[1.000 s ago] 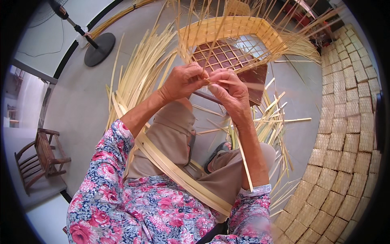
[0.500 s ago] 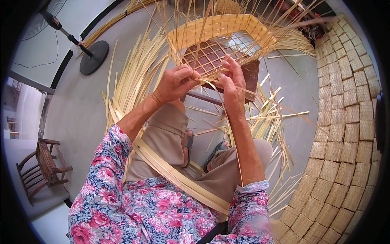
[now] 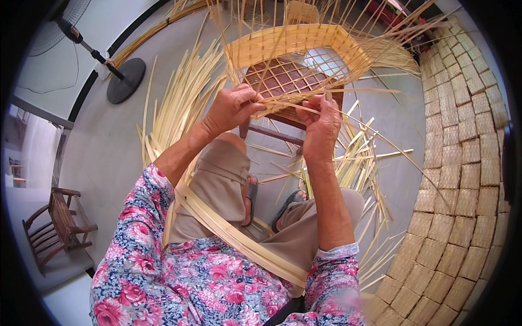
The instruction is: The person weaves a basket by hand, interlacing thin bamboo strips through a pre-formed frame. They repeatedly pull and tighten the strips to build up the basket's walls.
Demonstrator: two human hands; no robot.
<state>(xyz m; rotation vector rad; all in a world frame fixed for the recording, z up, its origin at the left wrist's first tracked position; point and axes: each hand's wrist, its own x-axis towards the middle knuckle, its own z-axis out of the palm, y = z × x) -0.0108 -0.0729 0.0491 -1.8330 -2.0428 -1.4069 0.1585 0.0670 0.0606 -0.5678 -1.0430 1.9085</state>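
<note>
A partly woven bamboo basket (image 3: 283,39) rests on a dark red wooden stool (image 3: 288,115), with an open lattice bottom and long upright strips at its rim. My left hand (image 3: 235,108) is closed in a pinch at the basket's near left corner, on the bamboo strips there. At the near edge, my right hand (image 3: 322,122) pinches a thin bamboo strip (image 3: 375,130) whose loose end trails down to the right. Its fingers are curled with the thumb up. A bundle of flat bamboo strips (image 3: 239,242) lies across my lap.
Long loose strips (image 3: 179,103) fan over the floor at left; more scraps (image 3: 361,163) lie right of the stool. Stacked woven blocks (image 3: 457,179) line the right side. A standing fan (image 3: 126,80) and a small wooden chair (image 3: 62,223) are at left.
My right hand has moved right and slightly down along the basket's near edge, its fingers curling in. The strip that hung beside my right forearm now points right. My left hand stays near the corner.
</note>
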